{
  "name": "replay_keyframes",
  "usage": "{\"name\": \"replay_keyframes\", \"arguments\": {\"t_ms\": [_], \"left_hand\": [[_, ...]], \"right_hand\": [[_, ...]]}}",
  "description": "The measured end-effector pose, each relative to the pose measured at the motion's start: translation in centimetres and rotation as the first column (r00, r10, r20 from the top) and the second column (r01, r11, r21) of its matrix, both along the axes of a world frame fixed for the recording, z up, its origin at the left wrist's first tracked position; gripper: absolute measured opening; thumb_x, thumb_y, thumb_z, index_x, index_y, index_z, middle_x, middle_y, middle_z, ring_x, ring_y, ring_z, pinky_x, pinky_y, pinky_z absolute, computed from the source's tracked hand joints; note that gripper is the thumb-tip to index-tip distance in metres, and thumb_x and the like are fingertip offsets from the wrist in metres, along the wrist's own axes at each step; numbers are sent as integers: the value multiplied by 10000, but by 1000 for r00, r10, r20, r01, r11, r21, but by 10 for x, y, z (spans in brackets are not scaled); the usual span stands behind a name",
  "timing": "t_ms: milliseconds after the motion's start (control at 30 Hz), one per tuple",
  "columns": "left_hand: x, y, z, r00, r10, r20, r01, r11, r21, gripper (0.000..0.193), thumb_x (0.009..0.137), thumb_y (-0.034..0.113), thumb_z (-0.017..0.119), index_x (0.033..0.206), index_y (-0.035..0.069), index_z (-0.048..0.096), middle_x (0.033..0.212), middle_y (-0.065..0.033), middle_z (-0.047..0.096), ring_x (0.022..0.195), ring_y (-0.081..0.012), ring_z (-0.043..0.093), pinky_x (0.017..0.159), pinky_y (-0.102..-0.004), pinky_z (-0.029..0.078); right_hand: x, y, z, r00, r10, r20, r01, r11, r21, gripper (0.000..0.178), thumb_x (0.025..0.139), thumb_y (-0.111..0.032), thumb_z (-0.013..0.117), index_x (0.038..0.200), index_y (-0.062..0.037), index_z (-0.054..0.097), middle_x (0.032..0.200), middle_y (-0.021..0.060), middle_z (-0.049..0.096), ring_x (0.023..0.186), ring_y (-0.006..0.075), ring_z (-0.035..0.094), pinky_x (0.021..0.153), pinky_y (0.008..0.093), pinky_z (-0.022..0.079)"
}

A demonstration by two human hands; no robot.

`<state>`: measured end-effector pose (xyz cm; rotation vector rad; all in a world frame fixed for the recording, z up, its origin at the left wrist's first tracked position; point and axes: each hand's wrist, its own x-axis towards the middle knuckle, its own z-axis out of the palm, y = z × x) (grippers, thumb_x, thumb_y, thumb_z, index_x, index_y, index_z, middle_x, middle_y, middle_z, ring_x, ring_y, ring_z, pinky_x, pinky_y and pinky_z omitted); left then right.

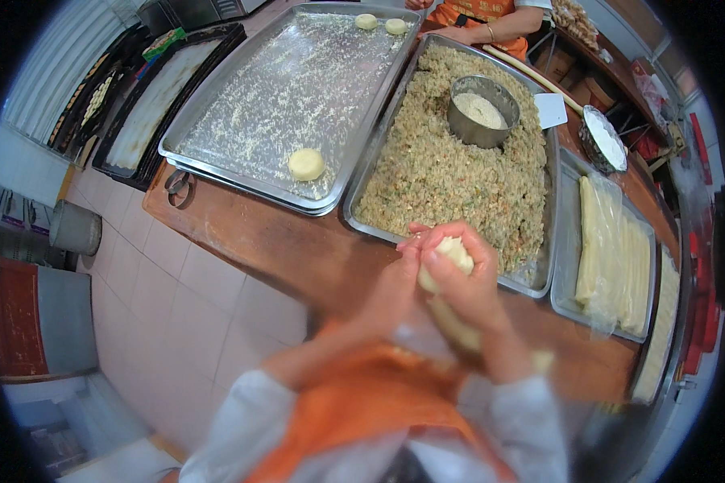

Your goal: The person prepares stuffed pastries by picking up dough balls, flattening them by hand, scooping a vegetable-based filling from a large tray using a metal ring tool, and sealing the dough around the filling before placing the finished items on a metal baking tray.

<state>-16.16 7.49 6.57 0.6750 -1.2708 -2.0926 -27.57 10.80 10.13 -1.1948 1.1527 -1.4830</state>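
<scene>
My left hand [403, 272] and my right hand [477, 278] meet in front of me, over the near edge of a metal tray [370, 229]. Both are closed around a pale ball of dough [457, 252], whose top shows between the thumbs and fingers. Under my right wrist lies a longer pale piece of dough [453, 324], partly hidden. Crumbly, speckled filling [451, 189] heaps up in the tray just beyond my hands. A round metal container [465, 127] with pale grains in it sits in the filling.
To the left, a large tray [250, 105] strewn with pale grains carries several round dough cakes [306, 164]. On the right are dough strips [600, 241] under plastic, a bowl of white powder [604, 138] and a white scraper [551, 110]. Across the table stands a person in an orange apron [483, 18].
</scene>
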Motion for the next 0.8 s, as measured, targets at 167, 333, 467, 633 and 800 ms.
{"name": "replay_keyframes", "arguments": {"t_ms": [167,333,467,633,800], "left_hand": [[5,1,13,999,35,41,-23,963,-268,507,920,399,265,1216,8,393,1098,-53,522,972,-185,548,831,-298,444],[17,-4,-22,996,-40,75,38,999,24,405,883,268,391,1166,-18,445,1039,-52,537,885,-155,542,752,-300,455],[17,-1,0,999,35,12,-34,996,-87,426,854,298,394,1137,-14,461,1002,-45,542,889,-154,534,779,-288,440],[8,-8,9,988,148,-40,-151,891,-428,622,873,551,333,1133,0,458,1029,-63,529,938,-147,519,794,-281,427],[22,-17,-15,997,-36,67,45,990,-130,608,888,528,310,1131,-6,469,1028,-65,539,950,-138,516,800,-275,418]], "right_hand": [[5,-5,-5,990,-136,-27,130,980,-148,179,796,-59,583,917,-48,452,917,128,619,945,193,571,992,400,321],[29,-5,4,967,-117,224,141,986,-92,164,828,-43,532,940,-45,412,910,135,623,923,242,589,1014,428,289],[24,-7,-1,953,-59,298,111,981,-162,163,824,-30,535,915,-54,401,973,156,604,999,239,556,1021,421,273],[29,-6,1,939,-52,340,129,970,-208,362,809,-105,587,1104,-3,406,1188,182,487,1039,194,512,988,364,314],[32,1,-6,972,-62,228,73,996,-41,361,813,-135,567,1120,33,477,1237,174,453,1058,192,496,992,356,308]]}}
